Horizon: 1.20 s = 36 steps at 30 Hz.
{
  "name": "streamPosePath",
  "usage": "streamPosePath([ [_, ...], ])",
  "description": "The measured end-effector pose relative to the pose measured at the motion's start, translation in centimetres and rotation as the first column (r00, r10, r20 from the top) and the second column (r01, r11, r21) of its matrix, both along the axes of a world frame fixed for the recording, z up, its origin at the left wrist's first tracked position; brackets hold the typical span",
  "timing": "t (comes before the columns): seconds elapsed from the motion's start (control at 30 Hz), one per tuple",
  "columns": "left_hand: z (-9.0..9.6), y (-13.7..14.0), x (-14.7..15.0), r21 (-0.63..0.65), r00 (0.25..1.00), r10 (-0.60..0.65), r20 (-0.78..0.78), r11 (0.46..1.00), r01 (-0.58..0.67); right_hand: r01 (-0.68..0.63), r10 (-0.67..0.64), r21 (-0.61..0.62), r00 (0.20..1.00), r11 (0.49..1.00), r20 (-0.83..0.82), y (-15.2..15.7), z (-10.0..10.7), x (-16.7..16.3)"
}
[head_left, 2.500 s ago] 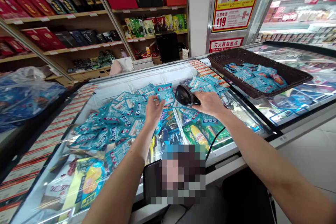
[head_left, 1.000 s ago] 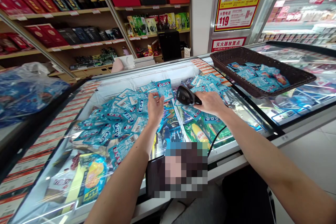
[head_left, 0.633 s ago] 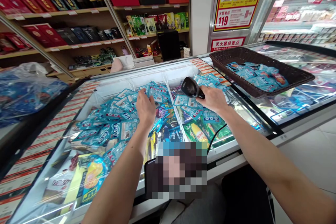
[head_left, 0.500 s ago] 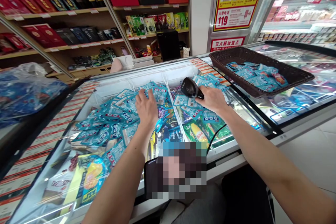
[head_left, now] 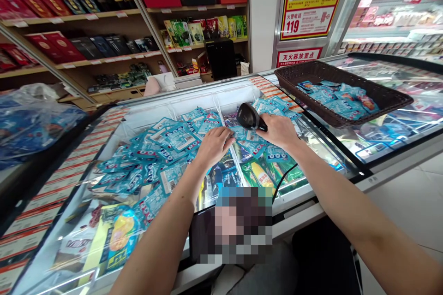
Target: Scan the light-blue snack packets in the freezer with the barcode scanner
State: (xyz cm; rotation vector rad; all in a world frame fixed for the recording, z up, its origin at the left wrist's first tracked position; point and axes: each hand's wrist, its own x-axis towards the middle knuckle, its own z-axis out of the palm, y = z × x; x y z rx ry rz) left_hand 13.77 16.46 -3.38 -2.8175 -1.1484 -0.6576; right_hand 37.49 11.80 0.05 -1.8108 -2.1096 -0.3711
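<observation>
You have 1 view, worn on your head, looking forward and down, close over the open freezer chest (head_left: 221,92) at frame centre; shelves (head_left: 104,14) fill the upper left, your forearms enter from below.

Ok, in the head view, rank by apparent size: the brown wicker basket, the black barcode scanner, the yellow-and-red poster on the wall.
1. Brown wicker basket, the widest.
2. Yellow-and-red poster, though it is cut off at the top and hangs farther back, so its true rank against the basket is unsure.
3. Black barcode scanner, held in the right hand, clearly smallest.
</observation>
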Motion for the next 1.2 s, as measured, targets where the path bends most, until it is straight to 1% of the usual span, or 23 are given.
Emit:
streamPosePath([
  [0.1,-0.2,0.1,-0.1,0.032,0.999,0.03,0.026,0.999,-0.031,-0.014,0.014,-0.012,1.0,1.0,0.011,0.1,-0.2,-0.1],
  [0.27,-0.7,0.4,-0.3,0.008,0.997,0.064,0.041,0.998,-0.064,-0.022,0.023,-0.014,0.999,1.0,0.031,0.2,-0.5,-0.2],
  [0.33,-0.8,0.6,-0.5,0.02,0.992,0.083,0.095,0.996,-0.085,-0.019,0.019,-0.018,0.999,1.0,0.029,0.3,-0.5,-0.2],
  [0.4,-0.8,0.9,-0.8,0.017,0.977,0.117,0.18,0.992,-0.123,-0.013,0.013,-0.017,1.0,1.0,0.024,0.3,-0.5,-0.1],
  [0.5,-0.6,1.2,-1.2,-0.035,0.926,0.224,0.304,0.974,-0.224,-0.007,0.007,-0.01,1.0,1.0,0.021,0.3,-0.5,-0.1],
  [0.57,-0.4,1.2,-1.4,-0.075,0.89,0.278,0.362,0.96,-0.269,-0.009,0.01,-0.006,1.0,1.0,0.021,0.3,-0.5,-0.2],
  [0.67,0.1,0.8,-1.5,-0.096,0.849,0.281,0.448,0.959,-0.266,-0.024,0.024,0.0,1.0,1.0,0.02,0.1,-0.4,-0.2],
  [0.73,0.4,0.6,-1.4,-0.124,0.808,0.287,0.514,0.957,-0.261,-0.041,0.041,0.002,0.999,0.999,0.02,0.1,-0.4,-0.3],
  [0.8,0.4,0.5,-1.4,-0.164,0.748,0.319,0.582,0.947,-0.276,-0.065,0.065,-0.001,0.998,0.998,0.019,0.0,-0.4,-0.4],
  [0.97,-0.2,1.5,-1.9,-0.223,0.551,0.412,0.726,0.898,-0.379,-0.093,0.093,-0.002,0.996,0.996,0.012,0.0,-0.4,-0.4],
  [1.03,-0.5,2.0,-2.2,-0.257,0.498,0.421,0.758,0.895,-0.365,-0.095,0.095,0.001,0.995,0.995,0.008,0.0,-0.3,-0.4],
  [1.1,-0.6,2.3,-2.4,-0.263,0.479,0.389,0.787,0.914,-0.31,-0.1,0.1,0.001,0.995,0.995,0.008,0.0,-0.3,-0.4],
  [1.13,-0.6,2.3,-2.5,-0.255,0.488,0.365,0.792,0.926,-0.278,-0.105,0.105,0.0,0.994,0.994,0.01,-0.1,-0.3,-0.4],
  [1.2,-0.5,2.2,-2.5,-0.241,0.531,0.328,0.781,0.943,-0.227,-0.123,0.123,0.001,0.992,0.992,0.015,-0.2,-0.2,-0.4],
])
